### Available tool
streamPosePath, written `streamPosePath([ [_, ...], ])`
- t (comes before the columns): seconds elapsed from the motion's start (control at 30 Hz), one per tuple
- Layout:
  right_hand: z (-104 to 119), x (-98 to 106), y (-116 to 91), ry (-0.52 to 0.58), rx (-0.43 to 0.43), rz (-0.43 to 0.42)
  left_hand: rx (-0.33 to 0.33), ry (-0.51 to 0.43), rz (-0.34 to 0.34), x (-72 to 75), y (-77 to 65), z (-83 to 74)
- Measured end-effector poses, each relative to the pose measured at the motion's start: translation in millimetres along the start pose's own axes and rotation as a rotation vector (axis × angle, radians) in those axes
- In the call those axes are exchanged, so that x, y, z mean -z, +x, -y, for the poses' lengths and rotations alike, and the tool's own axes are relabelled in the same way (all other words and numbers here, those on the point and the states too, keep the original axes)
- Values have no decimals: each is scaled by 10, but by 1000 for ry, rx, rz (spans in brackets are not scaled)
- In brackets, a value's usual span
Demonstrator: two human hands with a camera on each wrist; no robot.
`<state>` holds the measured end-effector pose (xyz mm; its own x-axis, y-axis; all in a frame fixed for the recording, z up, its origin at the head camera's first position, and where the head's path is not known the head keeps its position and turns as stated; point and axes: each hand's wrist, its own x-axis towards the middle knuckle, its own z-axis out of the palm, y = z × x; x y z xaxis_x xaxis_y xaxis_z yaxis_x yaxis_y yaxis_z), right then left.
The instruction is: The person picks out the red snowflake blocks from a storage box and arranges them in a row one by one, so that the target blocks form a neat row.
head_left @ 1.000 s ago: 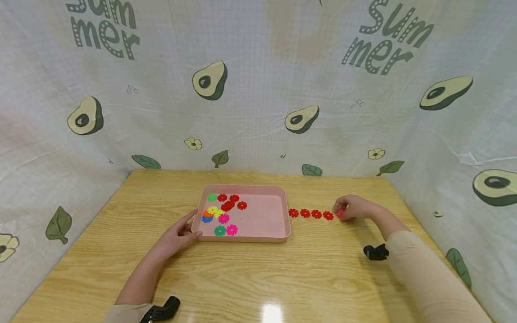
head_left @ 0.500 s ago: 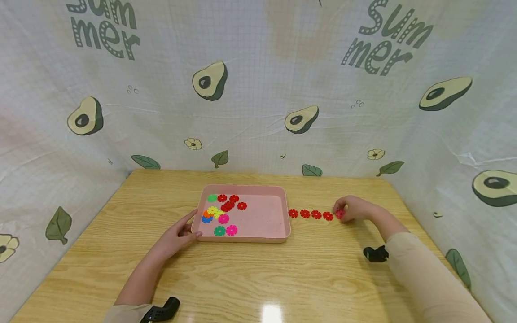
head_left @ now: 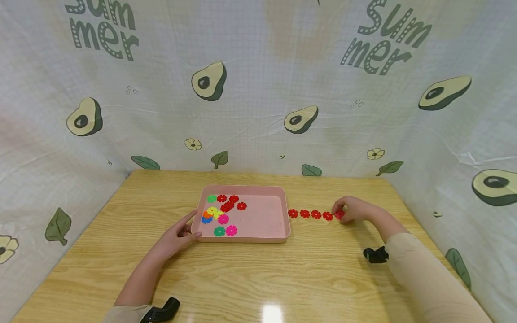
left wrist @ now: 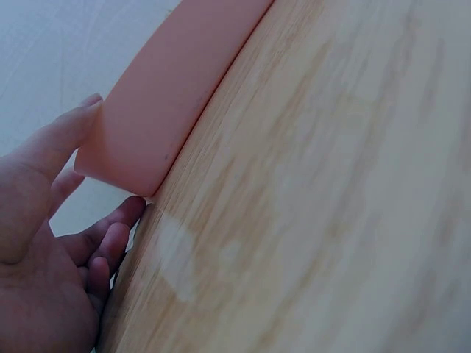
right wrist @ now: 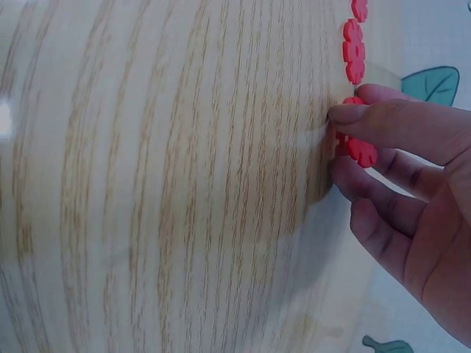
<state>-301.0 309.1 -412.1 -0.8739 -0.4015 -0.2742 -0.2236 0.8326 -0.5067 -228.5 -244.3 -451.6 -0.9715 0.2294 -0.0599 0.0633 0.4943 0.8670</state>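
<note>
In the head view, my left hand [head_left: 180, 234] rests at the near left corner of a pink tray [head_left: 262, 239]. In the left wrist view, its thumb lies against the tray's outer wall while the lower fingers bend loosely at the corner. My right hand [head_left: 355, 209] pinches a red notched snowflake disc [right wrist: 361, 153] between thumb and fingers, low over the table at the right end of a row of red discs [head_left: 316, 214]. The thumb hides part of the held disc. Inside the tray, more red discs [head_left: 241, 206] lie among yellow, pink, green, blue and orange ones.
The wooden table [head_left: 258, 273] has a printed cloth [head_left: 250, 134] hanging behind it and at both sides. The row of discs runs right from the tray's right wall. A black wrist device [head_left: 376, 254] sits by the right sleeve, another [head_left: 163, 310] by the left.
The held red disc has tilted flatter and come down slightly at the row's end, with my right hand shifting a little lower. The left hand and tray hold still.
</note>
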Motion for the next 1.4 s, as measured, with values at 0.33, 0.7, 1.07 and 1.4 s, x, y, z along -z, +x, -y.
streamPosePath([
  [0.33,-4,-6,-3,8,4,-2,-12,-15,0,-1,-5,-2],
  [0.7,310,130,17,1,4,-5,-7,-13,-3,-3,-12,12],
  [1.07,804,150,151,-23,93,14,-1,-1,-4,-5,-4,16],
  [1.4,1165,112,280,-37,184,34,3,-6,-1,-2,-8,5],
])
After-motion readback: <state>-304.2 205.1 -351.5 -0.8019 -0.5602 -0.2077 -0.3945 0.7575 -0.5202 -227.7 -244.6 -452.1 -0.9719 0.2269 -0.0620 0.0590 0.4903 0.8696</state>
